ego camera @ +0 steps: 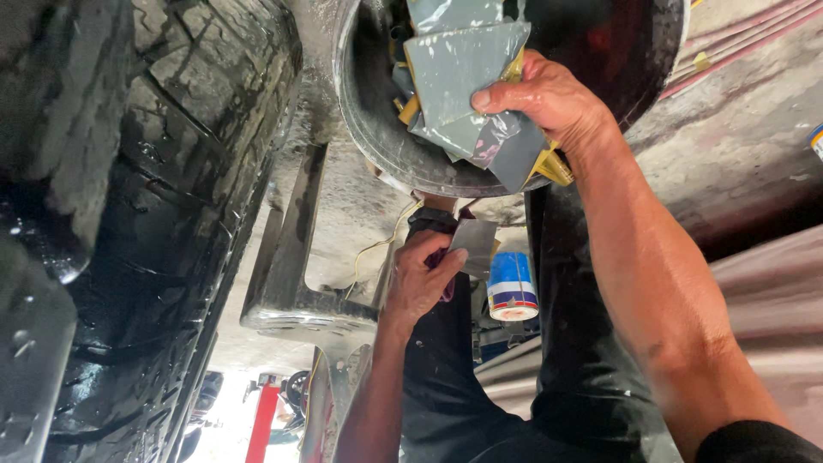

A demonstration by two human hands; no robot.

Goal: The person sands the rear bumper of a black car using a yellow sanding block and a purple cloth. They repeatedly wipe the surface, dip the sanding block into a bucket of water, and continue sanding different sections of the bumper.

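Both hands' fingers [446,257] pinching grey sheets [463,64].

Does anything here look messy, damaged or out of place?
Yes. The grey sheets under the right hand sit crumpled and askew in the round metal tub, smeared with pale residue. The left hand holds one small grey piece. The tyre looks wet.

Dim shop light, patchy exposure.
I see blown-out daylight at the bottom edge, wet glare on the tyre [171,171], and a soft, stretched left edge.
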